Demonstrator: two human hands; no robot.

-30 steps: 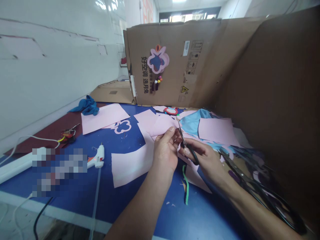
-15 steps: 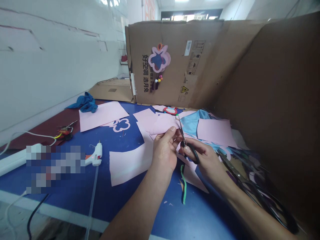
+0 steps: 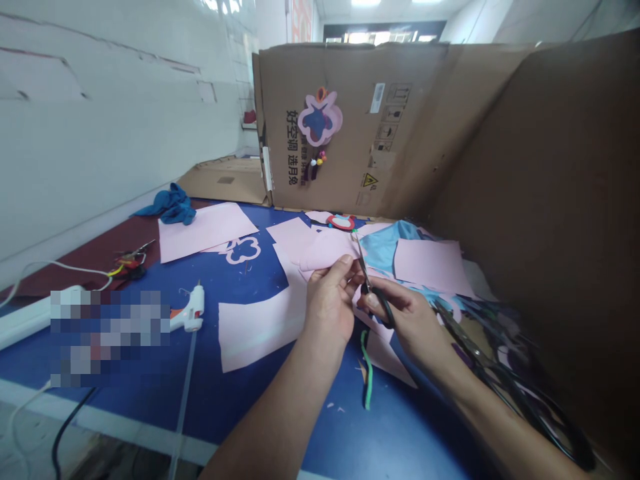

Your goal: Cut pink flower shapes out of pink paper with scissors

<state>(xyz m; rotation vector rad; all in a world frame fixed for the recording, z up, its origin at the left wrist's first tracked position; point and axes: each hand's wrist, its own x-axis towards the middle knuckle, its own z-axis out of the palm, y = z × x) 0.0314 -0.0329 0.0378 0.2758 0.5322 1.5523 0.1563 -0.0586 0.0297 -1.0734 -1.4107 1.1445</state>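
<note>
My left hand (image 3: 330, 300) pinches a pink paper piece (image 3: 327, 250) with thumb and fingers, holding it just above the blue table (image 3: 240, 393). My right hand (image 3: 405, 317) grips black-handled scissors (image 3: 369, 280), their blades pointing up and away along the paper's right edge. Both hands meet at the middle of the view. More pink sheets (image 3: 257, 327) lie under and around the hands.
A white glue gun (image 3: 189, 313) lies left of the hands. A green strip (image 3: 368, 363) lies below them. Blue paper (image 3: 383, 250), pink sheets (image 3: 203, 230) and dark scraps (image 3: 505, 360) cover the right side. Cardboard walls (image 3: 410, 127) with a pink flower shape (image 3: 320, 120) stand behind. Cables (image 3: 65, 270) run at left.
The hands, paper and scissors stay nearly in place; the scissor blades have shifted slightly along the paper's edge. The view has moved a little.
</note>
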